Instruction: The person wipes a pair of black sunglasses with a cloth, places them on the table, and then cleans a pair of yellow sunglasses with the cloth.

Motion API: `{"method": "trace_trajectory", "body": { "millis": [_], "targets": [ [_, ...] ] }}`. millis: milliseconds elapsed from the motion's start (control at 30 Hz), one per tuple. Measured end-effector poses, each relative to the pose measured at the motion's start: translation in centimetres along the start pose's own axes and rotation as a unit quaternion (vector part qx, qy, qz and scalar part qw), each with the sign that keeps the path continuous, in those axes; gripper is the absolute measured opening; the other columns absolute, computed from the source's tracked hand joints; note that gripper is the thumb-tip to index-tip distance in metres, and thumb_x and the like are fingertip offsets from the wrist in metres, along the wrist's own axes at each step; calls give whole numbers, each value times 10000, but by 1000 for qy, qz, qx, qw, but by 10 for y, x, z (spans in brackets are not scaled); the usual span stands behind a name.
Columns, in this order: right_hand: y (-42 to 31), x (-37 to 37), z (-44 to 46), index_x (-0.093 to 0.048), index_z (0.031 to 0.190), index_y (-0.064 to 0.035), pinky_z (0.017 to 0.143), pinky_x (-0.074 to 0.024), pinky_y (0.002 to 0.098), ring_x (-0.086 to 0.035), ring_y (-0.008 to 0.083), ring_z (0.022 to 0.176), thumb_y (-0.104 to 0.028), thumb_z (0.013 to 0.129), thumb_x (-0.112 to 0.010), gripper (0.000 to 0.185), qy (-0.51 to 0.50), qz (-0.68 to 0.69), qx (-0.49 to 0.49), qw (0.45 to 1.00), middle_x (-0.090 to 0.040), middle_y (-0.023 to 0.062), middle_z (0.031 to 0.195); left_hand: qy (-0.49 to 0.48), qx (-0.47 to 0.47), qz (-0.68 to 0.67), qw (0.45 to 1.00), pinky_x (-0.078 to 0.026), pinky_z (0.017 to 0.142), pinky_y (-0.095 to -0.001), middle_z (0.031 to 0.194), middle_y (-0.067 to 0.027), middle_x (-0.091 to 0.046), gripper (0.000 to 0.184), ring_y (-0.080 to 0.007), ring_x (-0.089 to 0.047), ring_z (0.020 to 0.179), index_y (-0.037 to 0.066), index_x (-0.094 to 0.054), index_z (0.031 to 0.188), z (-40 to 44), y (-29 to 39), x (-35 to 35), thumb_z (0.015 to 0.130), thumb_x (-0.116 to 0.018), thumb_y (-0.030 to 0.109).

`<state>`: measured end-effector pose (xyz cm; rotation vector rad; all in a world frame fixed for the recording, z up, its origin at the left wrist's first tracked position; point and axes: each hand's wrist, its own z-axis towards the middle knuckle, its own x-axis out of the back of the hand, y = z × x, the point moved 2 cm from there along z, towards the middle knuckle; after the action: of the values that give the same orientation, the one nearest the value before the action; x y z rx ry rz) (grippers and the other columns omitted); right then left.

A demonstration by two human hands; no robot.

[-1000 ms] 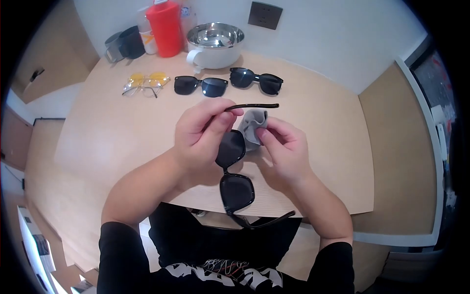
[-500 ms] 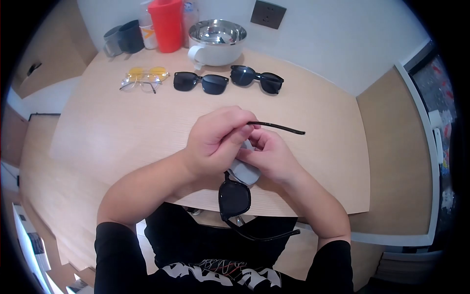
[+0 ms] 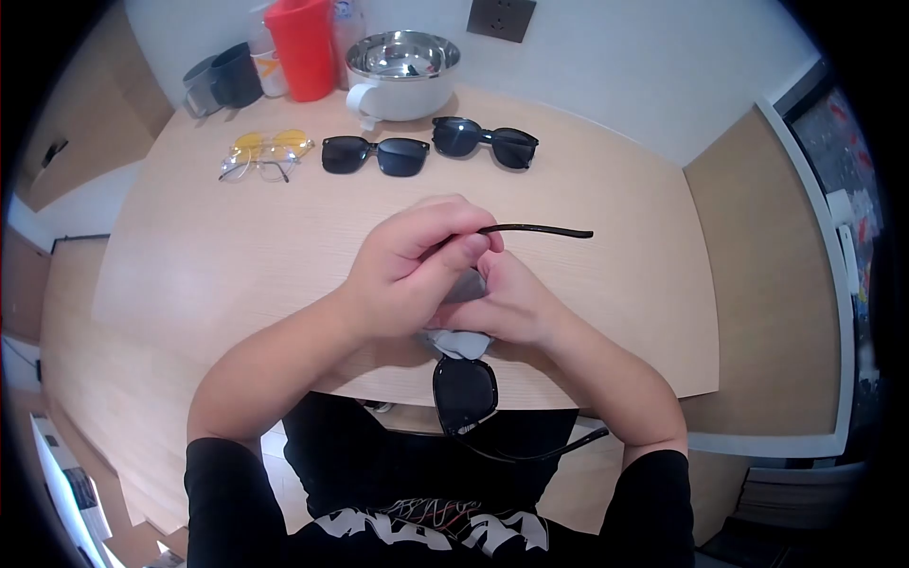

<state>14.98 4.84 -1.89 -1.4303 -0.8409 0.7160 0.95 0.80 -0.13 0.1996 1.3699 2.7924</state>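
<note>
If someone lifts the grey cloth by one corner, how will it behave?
The grey cloth will probably hang limp, since it bunches in loose folds by the right hand. It is likely light too, as it looks small beside that hand.

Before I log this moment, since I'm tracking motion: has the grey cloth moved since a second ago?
Yes: the grey cloth has shifted toward the person's body, farther from the wall socket.
</note>
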Motion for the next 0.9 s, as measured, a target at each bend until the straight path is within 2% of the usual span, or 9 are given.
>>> {"method": "trace_trajectory", "body": {
  "millis": [100, 200, 300, 400, 433, 600, 700, 800, 900],
  "targets": [
    [6, 1, 0, -614, 1072, -23, 839, -478, 311, -599, 158, 939, -148, 825, -691, 288, 18, -44, 30, 998, -643, 90, 1005, -12, 36, -21, 999, -467, 750, -276, 894, -89, -597, 128, -175, -574, 832, -11, -605, 989, -1, -1, 0, 900, -513, -6],
    [14, 1, 2, -600, 1095, -24, 849, -474, 315, -598, 162, 955, -159, 852, -658, 284, 32, -71, -7, 997, -641, 104, 1025, -32, 32, -18, 999, -468, 767, -270, 903, -84, -595, 126, -164, -572, 836, -12, -605, 988, -1, 1, 2, 904, -511, -3],
    [8, 1, 1, -584, 1121, -23, 851, -471, 314, -597, 162, 959, -167, 872, -631, 292, 34, -149, 57, 987, -640, 113, 1034, -51, 31, -40, 997, -468, 773, -269, 906, -82, -595, 123, -161, -572, 843, -11, -605, 986, -1, 0, 3, 909, -511, 3],
    [12, 2, 0, -562, 1157, -30, 864, -468, 318, -591, 172, 977, -151, 860, -643, 331, 8, -67, -15, 998, -632, 110, 1051, -40, 80, -93, 992, -467, 776, -271, 903, -79, -595, 118, -159, -572, 847, -10, -605, 983, -2, -2, 3, 911, -513, 9],
    [9, 2, -2, -557, 1165, -32, 867, -467, 319, -590, 174, 982, -143, 856, -646, 340, -3, -75, -2, 997, -630, 108, 1055, -33, 102, -114, 988, -467, 777, -271, 902, -77, -595, 116, -158, -572, 848, -10, -605, 982, -3, -3, 4, 912, -514, 11],
    [-9, 2, -8, -538, 1189, -40, 882, -466, 328, -587, 184, 993, -108, 831, -667, 387, -34, -130, 56, 989, -622, 96, 1064, -52, 32, -50, 997, -467, 774, -279, 898, -81, -594, 113, -169, -572, 843, -8, -603, 978, -1, -3, 2, 915, -513, 17],
    [9, 0, -5, -536, 1196, -42, 890, -462, 335, -592, 200, 996, -131, 868, -627, 352, -18, -117, 68, 991, -623, 111, 1072, -63, 20, -30, 997, -467, 771, -280, 894, -84, -593, 113, -174, -572, 837, -8, -602, 979, -2, 0, 2, 914, -512, 16],
    [14, 0, -3, -531, 1209, -48, 899, -458, 343, -595, 223, 1009, -159, 915, -563, 316, 13, -128, 29, 991, -621, 129, 1085, -73, 15, -32, 997, -468, 764, -279, 888, -84, -593, 116, -172, -573, 825, -9, -600, 982, -2, 1, 3, 912, -510, 10],
    [14, 2, -5, -516, 1225, -55, 908, -453, 345, -594, 242, 1022, -182, 946, -508, 307, 1, -174, -5, 985, -616, 147, 1104, -55, 35, -64, 996, -469, 750, -279, 884, -85, -594, 119, -170, -574, 809, -11, -599, 982, -4, -3, 3, 907, -507, 3]
  ]
}}
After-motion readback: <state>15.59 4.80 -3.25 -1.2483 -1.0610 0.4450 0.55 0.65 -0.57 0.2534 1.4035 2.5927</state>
